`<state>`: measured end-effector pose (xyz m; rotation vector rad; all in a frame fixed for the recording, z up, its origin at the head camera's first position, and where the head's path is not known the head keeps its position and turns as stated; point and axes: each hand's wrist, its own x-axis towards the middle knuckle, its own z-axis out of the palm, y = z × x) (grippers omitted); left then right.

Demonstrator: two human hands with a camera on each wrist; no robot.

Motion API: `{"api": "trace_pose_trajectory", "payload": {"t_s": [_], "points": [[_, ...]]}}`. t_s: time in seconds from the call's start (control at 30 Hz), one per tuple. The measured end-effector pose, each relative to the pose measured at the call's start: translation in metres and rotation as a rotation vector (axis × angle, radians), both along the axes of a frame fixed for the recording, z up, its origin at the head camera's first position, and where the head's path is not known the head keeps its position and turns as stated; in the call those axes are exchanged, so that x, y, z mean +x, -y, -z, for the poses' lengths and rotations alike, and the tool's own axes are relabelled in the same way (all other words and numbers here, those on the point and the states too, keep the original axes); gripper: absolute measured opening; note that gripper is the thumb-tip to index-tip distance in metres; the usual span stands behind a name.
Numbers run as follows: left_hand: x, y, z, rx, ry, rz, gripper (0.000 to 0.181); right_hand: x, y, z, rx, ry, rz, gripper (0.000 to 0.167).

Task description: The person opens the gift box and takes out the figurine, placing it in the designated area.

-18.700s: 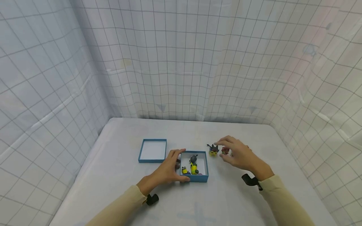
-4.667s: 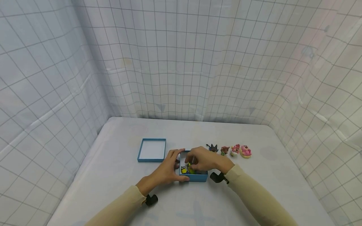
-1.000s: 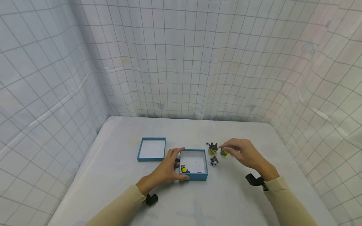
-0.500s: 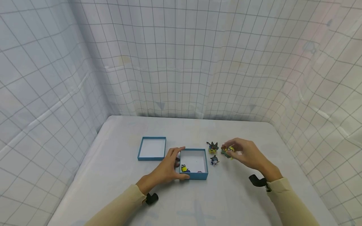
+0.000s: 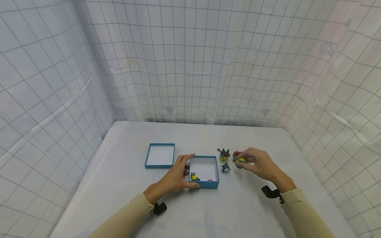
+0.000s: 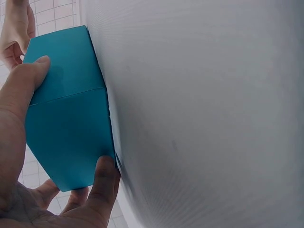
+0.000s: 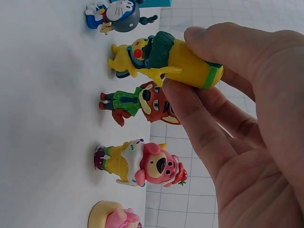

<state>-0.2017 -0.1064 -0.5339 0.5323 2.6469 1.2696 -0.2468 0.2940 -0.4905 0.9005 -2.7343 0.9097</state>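
My left hand [image 5: 175,178] grips the blue box [image 5: 208,185] at its left side, thumb on the front wall; the left wrist view shows its fingers [image 6: 102,175] on the box's side. Inside lie a small yellow minion figurine [image 5: 194,177] and a pink piece [image 5: 210,180], mostly hidden by the front wall. Right of the box, my right hand [image 5: 262,165] pinches a yellow minion figurine with a green skirt [image 7: 190,66] between thumb and fingers, tilted head down. In the right wrist view it overlaps a Pikachu figurine [image 7: 122,57] and a fox figurine in a green jacket [image 7: 152,102].
A blue lid [image 5: 160,155] lies at the box's back left, its hollow side up. A blue-and-white figurine with a grey hat [image 5: 225,168] stands just right of the box. Pink bear figurines [image 7: 156,164] stand beyond the fox, hidden by my right hand in the head view.
The grey-hatted figurine and the skirted minion have left the box; the first stands on the table. In the last second my right hand shifted slightly right, turning the minion. My left hand stayed.
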Motion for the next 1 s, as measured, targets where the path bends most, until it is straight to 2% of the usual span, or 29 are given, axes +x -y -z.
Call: {"api": "trace_pose_trajectory", "payload": {"t_s": [0.17,0.37,1.0], "points": [[0.000,0.000,0.001,-0.005,0.001,-0.002,0.123,0.000,-0.002,0.005,0.029,-0.012,-0.007,0.028],[0.000,-0.001,0.000,-0.009,-0.001,-0.002,0.123,0.001,-0.001,0.011,0.018,-0.038,-0.034,0.029],[0.000,-0.001,0.000,-0.012,0.000,-0.006,0.124,0.004,0.002,0.021,0.059,0.037,0.014,0.031]]}}
